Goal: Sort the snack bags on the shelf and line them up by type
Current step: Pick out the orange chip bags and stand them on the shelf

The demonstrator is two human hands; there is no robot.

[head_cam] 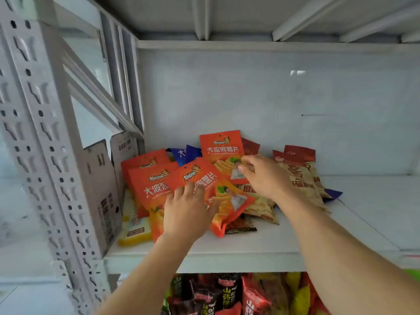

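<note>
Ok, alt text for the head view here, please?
Two bare hands reach into a pile of snack bags on a white shelf: the left hand presses a tilted orange bag, the right hand pinches an upright orange bag. Beige bags lie right.

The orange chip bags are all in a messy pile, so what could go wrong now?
1. The tilted orange bag under the left hand leans toward the shelf edge; it might slide off.
2. The right hand pinches the upright orange bag; pulling it could topple the beige bags beside it.
</note>
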